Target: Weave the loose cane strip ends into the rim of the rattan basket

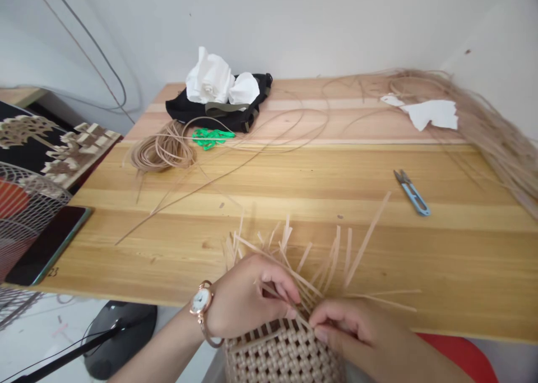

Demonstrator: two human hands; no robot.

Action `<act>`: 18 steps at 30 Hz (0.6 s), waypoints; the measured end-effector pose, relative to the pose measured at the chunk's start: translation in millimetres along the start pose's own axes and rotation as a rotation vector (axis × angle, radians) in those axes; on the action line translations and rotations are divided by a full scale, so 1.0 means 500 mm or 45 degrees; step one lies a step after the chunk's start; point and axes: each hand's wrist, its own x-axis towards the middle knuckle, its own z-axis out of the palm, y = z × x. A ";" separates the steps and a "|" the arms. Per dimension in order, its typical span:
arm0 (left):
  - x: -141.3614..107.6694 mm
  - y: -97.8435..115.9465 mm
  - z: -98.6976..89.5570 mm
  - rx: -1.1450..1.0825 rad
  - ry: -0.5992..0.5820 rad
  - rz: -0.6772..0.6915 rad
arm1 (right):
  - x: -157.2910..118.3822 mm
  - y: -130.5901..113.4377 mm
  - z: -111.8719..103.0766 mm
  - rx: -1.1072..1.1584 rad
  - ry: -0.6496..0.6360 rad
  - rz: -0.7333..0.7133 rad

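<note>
A woven basket (286, 352) with an open lattice weave sits at the bottom middle, at the table's front edge. Loose flat strips (336, 248) fan out from its far rim over the tabletop. My left hand (256, 293), with a watch (200, 303) on the wrist, pinches a thin weaving strip above the rim. My right hand (348, 327) is closed at the right of the rim, thumb and forefinger pinching the same strip where it meets the weave. The fingertips of both hands are close together. The basket's lower part is out of view.
Blue thread snips (414, 195) lie to the right on the wooden table (294, 187). A coil of strips (162, 147), a green bundle (210, 138) and a black bag (197, 114) with white tissue (210, 77) are at back left. A phone (48, 245) lies left; long strands (496, 136) spread right.
</note>
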 end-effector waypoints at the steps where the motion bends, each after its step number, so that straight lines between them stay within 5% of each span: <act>1: 0.000 0.000 -0.002 0.028 -0.020 0.022 | -0.003 -0.003 0.001 -0.010 0.006 0.025; 12: 0.000 0.000 -0.005 0.181 -0.007 0.254 | 0.001 0.033 -0.002 0.177 0.001 -0.011; 15: -0.005 0.001 -0.015 0.078 0.162 0.014 | -0.001 0.036 -0.005 0.136 0.083 -0.023; 18: -0.034 -0.007 -0.034 0.155 0.488 -0.080 | -0.010 0.047 -0.006 0.074 0.186 -0.040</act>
